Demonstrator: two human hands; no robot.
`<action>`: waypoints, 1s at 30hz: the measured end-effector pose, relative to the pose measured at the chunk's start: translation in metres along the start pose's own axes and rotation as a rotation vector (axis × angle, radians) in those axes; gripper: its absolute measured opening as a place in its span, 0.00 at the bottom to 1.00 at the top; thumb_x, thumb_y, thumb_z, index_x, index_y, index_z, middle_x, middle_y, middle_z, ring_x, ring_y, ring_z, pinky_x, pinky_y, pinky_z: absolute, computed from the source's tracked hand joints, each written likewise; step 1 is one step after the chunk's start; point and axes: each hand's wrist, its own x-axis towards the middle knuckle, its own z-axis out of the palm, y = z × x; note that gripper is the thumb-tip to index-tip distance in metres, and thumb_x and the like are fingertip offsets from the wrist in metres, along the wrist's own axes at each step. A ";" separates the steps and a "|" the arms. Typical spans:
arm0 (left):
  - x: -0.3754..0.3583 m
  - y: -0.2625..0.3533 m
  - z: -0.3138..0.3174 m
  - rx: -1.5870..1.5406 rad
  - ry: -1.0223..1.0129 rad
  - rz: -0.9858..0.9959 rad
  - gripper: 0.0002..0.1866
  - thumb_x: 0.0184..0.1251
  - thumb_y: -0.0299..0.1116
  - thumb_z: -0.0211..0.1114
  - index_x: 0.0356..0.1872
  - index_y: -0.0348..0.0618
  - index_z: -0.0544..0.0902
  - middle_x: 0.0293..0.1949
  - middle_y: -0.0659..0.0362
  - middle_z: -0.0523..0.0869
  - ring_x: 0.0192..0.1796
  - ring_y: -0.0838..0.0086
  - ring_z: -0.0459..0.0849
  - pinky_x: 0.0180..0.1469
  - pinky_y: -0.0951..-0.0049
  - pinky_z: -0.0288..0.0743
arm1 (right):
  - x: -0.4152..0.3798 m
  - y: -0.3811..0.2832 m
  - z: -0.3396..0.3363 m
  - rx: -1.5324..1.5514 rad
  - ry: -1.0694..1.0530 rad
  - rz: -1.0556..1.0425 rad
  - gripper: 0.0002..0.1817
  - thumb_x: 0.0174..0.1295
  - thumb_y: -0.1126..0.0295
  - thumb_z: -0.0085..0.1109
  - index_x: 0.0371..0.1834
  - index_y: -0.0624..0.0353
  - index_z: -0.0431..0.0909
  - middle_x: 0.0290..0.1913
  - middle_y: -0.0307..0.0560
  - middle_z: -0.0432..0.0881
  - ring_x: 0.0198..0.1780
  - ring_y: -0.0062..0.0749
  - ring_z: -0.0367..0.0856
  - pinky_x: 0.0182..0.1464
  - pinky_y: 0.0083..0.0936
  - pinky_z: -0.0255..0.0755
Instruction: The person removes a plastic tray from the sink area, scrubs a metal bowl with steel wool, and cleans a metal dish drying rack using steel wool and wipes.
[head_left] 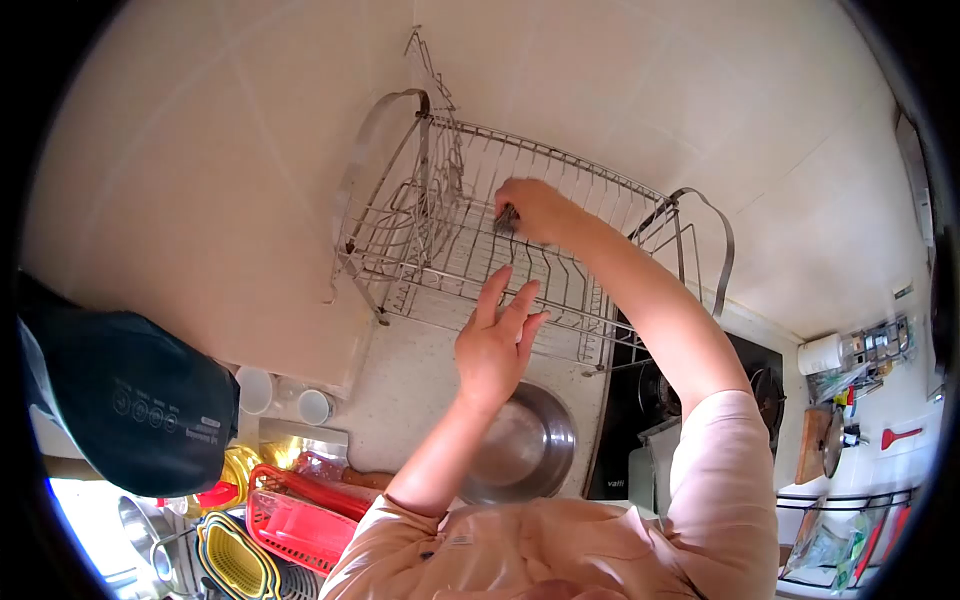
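A two-tier metal wire dish rack stands on the pale counter against the wall. My right hand reaches inside it, fingers closed around a dark grey steel wool scourer that lies over the rack's wires. Lower and to the left, my left hand is at the rack's front rail, with fingers spread and raised and nothing in them. Below that hand, a round stainless steel basin sits on the counter, partly covered by my left forearm.
A black stove lies to the right. White cups, a red plastic basket and yellow-and-grey nested colanders are at the lower left. A dark green bag-like cover juts in at left.
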 end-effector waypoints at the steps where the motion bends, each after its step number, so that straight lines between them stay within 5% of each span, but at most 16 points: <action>1: -0.001 0.000 0.000 0.003 -0.003 -0.007 0.18 0.55 0.34 0.67 0.49 0.53 0.79 0.58 0.59 0.72 0.28 0.71 0.79 0.34 0.71 0.76 | 0.005 0.001 -0.002 -0.088 0.023 0.041 0.16 0.42 0.80 0.60 0.37 0.55 0.80 0.41 0.50 0.79 0.48 0.45 0.76 0.49 0.34 0.71; 7: 0.001 -0.003 0.002 0.001 0.006 0.005 0.18 0.55 0.34 0.67 0.49 0.53 0.79 0.58 0.58 0.72 0.28 0.71 0.79 0.33 0.70 0.76 | 0.002 -0.009 0.001 0.174 -0.096 -0.063 0.13 0.41 0.84 0.57 0.30 0.57 0.78 0.39 0.48 0.76 0.46 0.46 0.74 0.46 0.34 0.70; 10: 0.001 0.000 0.000 0.018 0.000 0.008 0.18 0.55 0.34 0.67 0.48 0.53 0.79 0.57 0.58 0.72 0.27 0.71 0.79 0.32 0.70 0.76 | 0.008 -0.011 0.009 -0.146 0.129 0.004 0.13 0.39 0.83 0.59 0.31 0.56 0.78 0.39 0.48 0.77 0.46 0.46 0.74 0.47 0.35 0.70; 16: 0.003 -0.004 0.004 0.021 0.023 0.028 0.17 0.55 0.34 0.67 0.48 0.53 0.79 0.57 0.57 0.72 0.27 0.69 0.79 0.32 0.69 0.76 | 0.007 -0.010 -0.004 0.326 -0.049 -0.208 0.15 0.38 0.82 0.62 0.32 0.57 0.78 0.37 0.47 0.76 0.43 0.45 0.74 0.47 0.36 0.70; 19: 0.000 -0.001 0.003 0.013 0.005 0.012 0.17 0.55 0.34 0.67 0.48 0.53 0.79 0.57 0.57 0.72 0.27 0.69 0.80 0.33 0.70 0.76 | 0.016 -0.008 0.003 -0.100 0.070 -0.124 0.12 0.43 0.81 0.62 0.34 0.55 0.80 0.43 0.45 0.77 0.50 0.44 0.74 0.49 0.34 0.71; 23: 0.001 -0.003 0.002 0.012 0.023 0.035 0.17 0.55 0.34 0.67 0.48 0.52 0.79 0.57 0.57 0.72 0.27 0.70 0.80 0.32 0.70 0.76 | 0.022 -0.011 -0.015 0.239 -0.076 -0.057 0.14 0.41 0.82 0.63 0.34 0.55 0.80 0.42 0.46 0.76 0.48 0.43 0.74 0.47 0.33 0.73; 26: 0.002 -0.002 0.002 0.010 0.007 0.015 0.17 0.55 0.34 0.67 0.48 0.52 0.79 0.57 0.57 0.72 0.27 0.70 0.80 0.32 0.70 0.76 | 0.013 -0.013 0.005 0.220 -0.034 -0.170 0.15 0.41 0.82 0.62 0.34 0.55 0.80 0.39 0.47 0.76 0.46 0.43 0.75 0.46 0.33 0.72; 29: -0.001 0.001 -0.001 0.010 -0.008 -0.001 0.17 0.55 0.34 0.67 0.48 0.52 0.79 0.57 0.57 0.72 0.27 0.70 0.80 0.32 0.70 0.76 | 0.018 -0.012 0.006 -0.234 0.161 -0.126 0.15 0.40 0.82 0.63 0.33 0.53 0.80 0.37 0.48 0.76 0.45 0.43 0.75 0.46 0.34 0.71; 30: 0.002 0.000 -0.002 0.013 -0.008 0.009 0.17 0.56 0.34 0.67 0.47 0.52 0.79 0.57 0.57 0.72 0.27 0.70 0.80 0.32 0.70 0.76 | 0.018 -0.011 0.002 -0.097 0.156 -0.137 0.14 0.40 0.82 0.63 0.32 0.55 0.79 0.38 0.47 0.76 0.45 0.43 0.75 0.46 0.34 0.70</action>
